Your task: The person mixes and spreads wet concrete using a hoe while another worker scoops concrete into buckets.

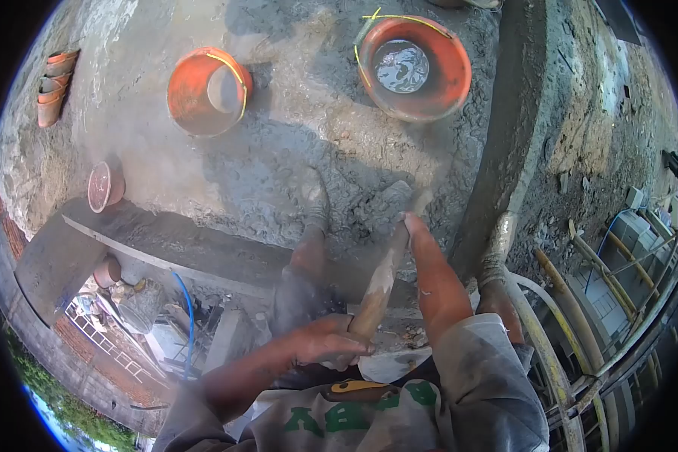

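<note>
Wrapped round the upper end of a mud-smeared wooden handle point(375, 297) is my left hand point(328, 341), close to my waist. My right hand point(409, 224) grips the same shaft lower down, near the wet grey concrete point(361, 192). Caked grey material and blur hide the tool's head, so I cannot tell its exact kind. Ahead of my hands stands an orange bucket point(456, 71) with a yellow handle and grey liquid inside. Another orange bucket point(184, 90) lies tilted further left.
A raised concrete edge point(508, 135) runs along the right, and another ledge point(181, 241) crosses at left. Poles and a metal frame point(557, 354) stand at lower right. Stacked buckets point(53, 90) and a small pinkish bucket point(104, 187) are at left. A blue hose point(188, 316) hangs below.
</note>
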Available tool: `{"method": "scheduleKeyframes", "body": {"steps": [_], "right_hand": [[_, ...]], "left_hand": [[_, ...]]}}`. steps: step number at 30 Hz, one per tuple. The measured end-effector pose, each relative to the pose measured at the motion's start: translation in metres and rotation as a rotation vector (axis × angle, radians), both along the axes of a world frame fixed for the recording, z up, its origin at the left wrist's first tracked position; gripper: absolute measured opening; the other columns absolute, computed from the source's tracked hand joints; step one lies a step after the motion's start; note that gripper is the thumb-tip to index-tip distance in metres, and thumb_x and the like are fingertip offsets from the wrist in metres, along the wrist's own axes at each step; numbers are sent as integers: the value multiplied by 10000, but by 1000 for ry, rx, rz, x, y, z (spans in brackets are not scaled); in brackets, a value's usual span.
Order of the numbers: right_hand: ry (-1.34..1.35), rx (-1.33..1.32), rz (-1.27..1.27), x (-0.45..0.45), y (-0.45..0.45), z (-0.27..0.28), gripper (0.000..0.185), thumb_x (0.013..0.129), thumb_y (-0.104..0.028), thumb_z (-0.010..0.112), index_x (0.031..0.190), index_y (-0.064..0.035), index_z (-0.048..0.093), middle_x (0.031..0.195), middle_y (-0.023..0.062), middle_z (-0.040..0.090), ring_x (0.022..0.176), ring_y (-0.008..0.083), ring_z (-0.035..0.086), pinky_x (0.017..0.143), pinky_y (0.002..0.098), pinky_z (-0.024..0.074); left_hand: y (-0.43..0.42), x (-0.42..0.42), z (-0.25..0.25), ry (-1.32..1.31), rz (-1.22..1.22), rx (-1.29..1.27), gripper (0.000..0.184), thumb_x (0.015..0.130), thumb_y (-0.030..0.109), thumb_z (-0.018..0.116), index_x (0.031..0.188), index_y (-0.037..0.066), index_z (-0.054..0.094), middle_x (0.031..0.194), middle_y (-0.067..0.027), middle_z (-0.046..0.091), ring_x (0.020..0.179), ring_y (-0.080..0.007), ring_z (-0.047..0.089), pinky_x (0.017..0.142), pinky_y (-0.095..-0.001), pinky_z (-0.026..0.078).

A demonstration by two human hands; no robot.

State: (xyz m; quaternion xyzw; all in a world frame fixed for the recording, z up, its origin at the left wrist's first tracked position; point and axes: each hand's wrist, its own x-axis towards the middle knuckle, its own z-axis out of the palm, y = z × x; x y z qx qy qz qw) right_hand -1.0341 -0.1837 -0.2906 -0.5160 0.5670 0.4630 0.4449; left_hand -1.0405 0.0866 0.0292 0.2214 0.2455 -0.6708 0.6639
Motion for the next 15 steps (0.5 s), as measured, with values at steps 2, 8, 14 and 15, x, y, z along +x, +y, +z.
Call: {"method": "scheduleKeyframes", "body": {"steps": [2, 8, 14, 15], "right_hand": [[-85, 4, -74, 23, -7, 31, 184, 850, -249, 488, 887, -72, 526, 731, 130, 564, 598, 292, 571, 551, 425, 497], [-398, -167, -289, 109, 50, 194, 249, 803, -183, 544, 990, -20, 521, 798, 120, 562, 650, 262, 578, 564, 394, 508], [-681, -180, -299, 143, 120, 183, 268, 760, -89, 601, 995, 5, 514, 854, 106, 563, 708, 249, 597, 597, 373, 524], [-703, -177, -237, 151, 134, 178, 263, 759, -78, 600, 994, 3, 515, 852, 105, 564, 714, 250, 600, 607, 373, 526]], "left_hand": [[16, 20, 27, -145, -70, -21, 402, 757, 342, 661, 948, 8, 548, 757, -50, 553, 672, -118, 530, 572, -257, 429], [96, 13, 75, -881, -418, 128, 550, 683, 457, 672, 978, 6, 560, 760, -137, 598, 726, -283, 593, 657, -363, 440], [133, -66, -76, -1084, -674, 923, 408, 615, 287, 656, 993, 143, 600, 1052, -100, 603, 1000, -308, 567, 796, -398, 477], [131, -80, -117, -1034, -680, 992, 384, 622, 271, 657, 981, 145, 601, 1062, -91, 595, 1016, -300, 557, 816, -398, 473]]}}
